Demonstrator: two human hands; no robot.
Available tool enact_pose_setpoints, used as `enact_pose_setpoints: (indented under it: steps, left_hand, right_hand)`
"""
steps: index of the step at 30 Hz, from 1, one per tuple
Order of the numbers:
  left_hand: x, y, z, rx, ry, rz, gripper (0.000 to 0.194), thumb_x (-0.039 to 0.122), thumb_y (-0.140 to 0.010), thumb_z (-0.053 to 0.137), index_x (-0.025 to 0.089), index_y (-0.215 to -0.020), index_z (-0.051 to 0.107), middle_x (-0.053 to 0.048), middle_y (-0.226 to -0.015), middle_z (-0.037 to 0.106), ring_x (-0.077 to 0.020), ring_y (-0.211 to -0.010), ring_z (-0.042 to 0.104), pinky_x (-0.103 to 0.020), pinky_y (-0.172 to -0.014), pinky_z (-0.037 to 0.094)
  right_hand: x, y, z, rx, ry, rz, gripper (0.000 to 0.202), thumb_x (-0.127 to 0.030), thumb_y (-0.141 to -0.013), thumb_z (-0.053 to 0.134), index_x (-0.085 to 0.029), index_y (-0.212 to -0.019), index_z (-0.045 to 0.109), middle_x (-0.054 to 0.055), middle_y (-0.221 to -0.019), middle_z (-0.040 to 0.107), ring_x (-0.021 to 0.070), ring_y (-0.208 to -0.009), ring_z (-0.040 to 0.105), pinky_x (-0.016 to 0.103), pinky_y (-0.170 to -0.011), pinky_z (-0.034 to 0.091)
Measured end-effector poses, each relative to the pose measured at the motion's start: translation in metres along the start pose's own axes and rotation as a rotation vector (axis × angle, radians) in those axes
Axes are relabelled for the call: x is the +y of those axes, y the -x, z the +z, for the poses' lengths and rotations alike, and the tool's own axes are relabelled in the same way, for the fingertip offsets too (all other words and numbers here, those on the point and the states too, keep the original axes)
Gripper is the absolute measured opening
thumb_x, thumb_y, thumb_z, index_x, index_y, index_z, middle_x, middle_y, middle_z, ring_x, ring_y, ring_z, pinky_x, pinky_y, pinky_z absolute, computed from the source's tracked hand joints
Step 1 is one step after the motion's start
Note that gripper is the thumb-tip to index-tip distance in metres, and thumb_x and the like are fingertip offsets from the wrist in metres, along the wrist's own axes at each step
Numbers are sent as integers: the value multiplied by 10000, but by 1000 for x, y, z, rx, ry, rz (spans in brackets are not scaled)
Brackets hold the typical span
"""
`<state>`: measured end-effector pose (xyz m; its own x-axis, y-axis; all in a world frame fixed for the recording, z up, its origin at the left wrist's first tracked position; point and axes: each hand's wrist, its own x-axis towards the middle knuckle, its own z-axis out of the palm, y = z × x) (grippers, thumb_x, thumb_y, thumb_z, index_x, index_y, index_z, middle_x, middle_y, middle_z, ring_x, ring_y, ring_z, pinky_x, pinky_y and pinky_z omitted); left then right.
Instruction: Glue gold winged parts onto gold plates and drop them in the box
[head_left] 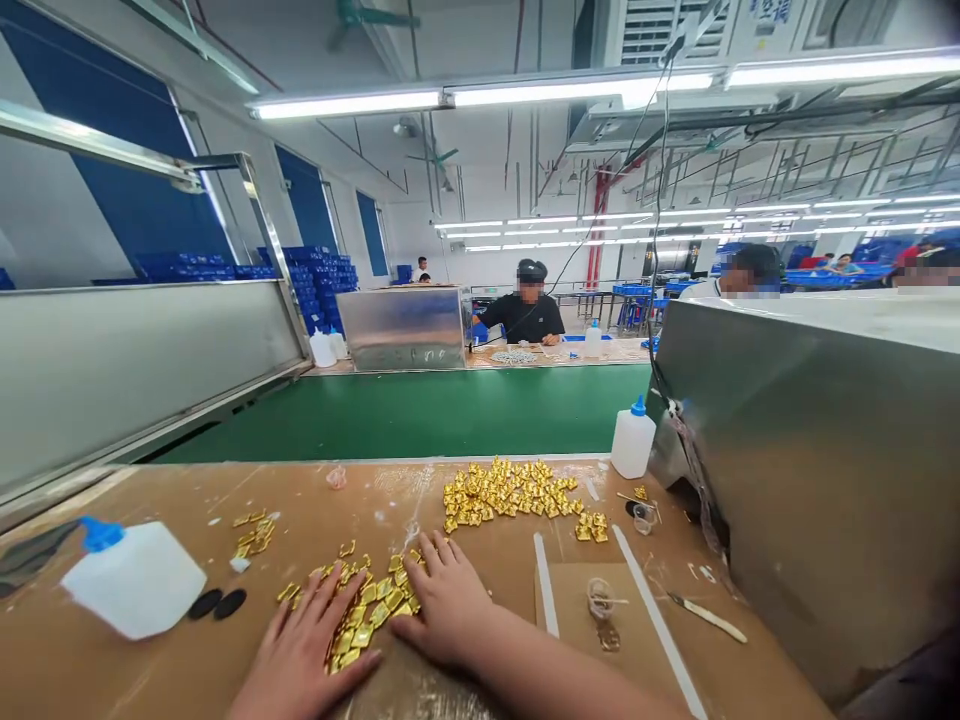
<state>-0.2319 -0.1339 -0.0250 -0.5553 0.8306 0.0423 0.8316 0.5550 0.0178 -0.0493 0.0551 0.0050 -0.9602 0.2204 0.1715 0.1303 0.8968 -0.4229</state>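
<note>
Cardboard bench (187, 690), hands (300, 655) (446, 600) flat on unmarked gold pieces (367, 610)

Both the left hand (300, 655) and the right hand (446, 600) are bare, with no gloves, rings or sleeves showing.

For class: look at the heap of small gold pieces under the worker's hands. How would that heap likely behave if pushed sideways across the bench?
The gold pieces lie loose, so the heap would probably spread rather than move as one. They look flat and glossy, so they likely slide rather than roll. The left hand and right hand flank the heap, which probably helps keep it together.
</note>
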Motion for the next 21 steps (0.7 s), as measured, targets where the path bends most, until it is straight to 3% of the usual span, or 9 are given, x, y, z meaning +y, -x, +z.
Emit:
enact_pose_setpoints:
  steps: [4,6,10,15,21]
  left_hand:
    - [5,-23,-18,37,-4,-49,787,694,-984,459,263,-1641,417,-112,-1741,233,-373,-1617,196,-632,-1288,185]
    - [15,-37,-29,16,-3,-83,753,644,-1022,425,225,-1647,408,-155,-1741,216,-393,-1615,184,-647,-1274,206]
    - [33,-55,-37,-66,13,-16,721,626,-1051,389,229,-1652,399,-159,-1727,270,-376,-1605,243,-623,-1275,221]
    - [43,-52,-35,-111,73,94,716,651,-1075,315,263,-1676,340,-107,-1751,224,-326,-1623,204,-586,-1296,196]
    - [59,-40,-33,-101,110,261,621,598,-1101,338,302,-1642,410,-68,-1751,242,-305,-1623,215,-586,-1309,170]
  right_hand:
    - [-1,-2,0,49,24,-9,816,-692,-1001,511,-110,-1573,492,257,-1678,361,437,-1571,332,615,-1292,280]
    - [-2,-3,0,52,33,-2,808,-680,-1010,509,-107,-1579,488,251,-1685,348,428,-1583,311,605,-1303,263]
    - [-4,3,-1,10,41,16,827,-654,-1037,476,-52,-1603,442,270,-1700,289,424,-1614,221,575,-1328,199]
    - [-4,16,1,3,47,-4,808,-623,-1039,507,-49,-1604,438,266,-1709,264,415,-1617,221,565,-1330,200]
    - [-4,29,7,38,76,5,737,-550,-1032,564,-54,-1571,481,251,-1705,298,404,-1598,287,563,-1317,258]
